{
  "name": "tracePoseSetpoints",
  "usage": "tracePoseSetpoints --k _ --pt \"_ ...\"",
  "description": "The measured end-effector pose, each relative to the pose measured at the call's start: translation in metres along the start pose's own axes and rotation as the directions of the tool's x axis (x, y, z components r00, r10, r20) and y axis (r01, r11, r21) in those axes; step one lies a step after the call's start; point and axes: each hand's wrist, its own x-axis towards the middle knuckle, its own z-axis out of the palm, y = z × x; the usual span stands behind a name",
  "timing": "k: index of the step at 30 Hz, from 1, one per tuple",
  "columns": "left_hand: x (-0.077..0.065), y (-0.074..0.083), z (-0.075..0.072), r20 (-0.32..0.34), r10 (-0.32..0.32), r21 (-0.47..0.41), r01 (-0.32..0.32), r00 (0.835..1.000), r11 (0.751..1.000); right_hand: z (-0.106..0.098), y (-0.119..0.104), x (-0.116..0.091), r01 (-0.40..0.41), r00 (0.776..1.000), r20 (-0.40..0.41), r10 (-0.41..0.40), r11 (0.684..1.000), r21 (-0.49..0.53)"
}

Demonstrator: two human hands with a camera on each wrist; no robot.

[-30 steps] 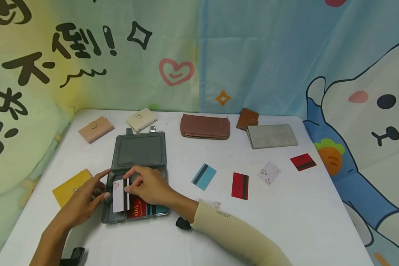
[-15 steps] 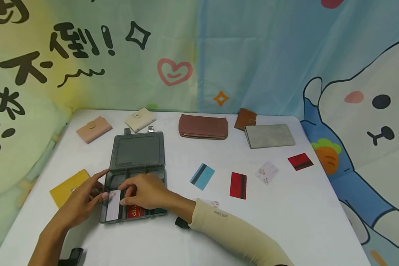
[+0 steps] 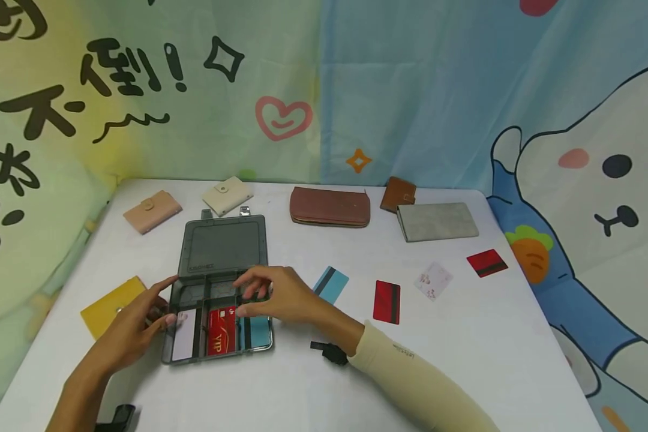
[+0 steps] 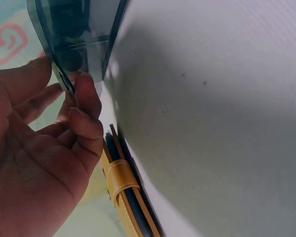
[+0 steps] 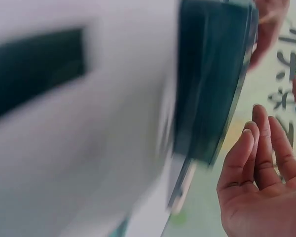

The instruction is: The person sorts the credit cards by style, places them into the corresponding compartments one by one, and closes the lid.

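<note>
A dark grey translucent plastic box (image 3: 224, 243) lies with its lid raised and its tray divided into compartments. In the front row sit a white card (image 3: 183, 336) with a dark stripe at left, a red VIP card (image 3: 222, 336) in the middle and a blue striped card (image 3: 260, 333) at right. My left hand (image 3: 132, 318) holds the box's left edge; the left wrist view shows the thumb and fingers at its wall. Over the tray's right side hovers my right hand (image 3: 283, 294), fingers loosely bent with nothing in them, also visible in the right wrist view.
A yellow wallet (image 3: 110, 305) lies left of the box. Pink (image 3: 152, 211), cream (image 3: 227, 195), maroon (image 3: 330, 207), brown (image 3: 398, 194) and grey (image 3: 438, 222) wallets line the back. Loose cards to the right include a blue card (image 3: 330, 283) and a red card (image 3: 386, 302).
The white card went down into the front-left compartment and my right hand let it go. That hand has since moved right, uncovering the red and blue cards. My left hand stays at the box.
</note>
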Motion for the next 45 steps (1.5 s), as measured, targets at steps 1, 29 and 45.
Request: tracePoseSetpoints --k 1,29,45 --pt "0.0 0.0 0.0 -0.001 0.003 0.002 -0.003 1.0 1.0 -0.007 0.004 -0.005 -0.013 1.0 -0.014 0.013 1.0 -0.001" --pt "0.0 -0.001 -0.002 0.005 0.015 -0.012 -0.015 1.0 1.0 -0.21 0.117 -0.209 -0.525 0.769 -0.504 0.392 0.838 -0.15" --pt "0.0 0.0 -0.001 0.011 -0.006 -0.009 0.006 1.0 1.0 -0.274 0.165 -0.281 -0.75 0.492 -0.709 0.506 0.66 -0.049"
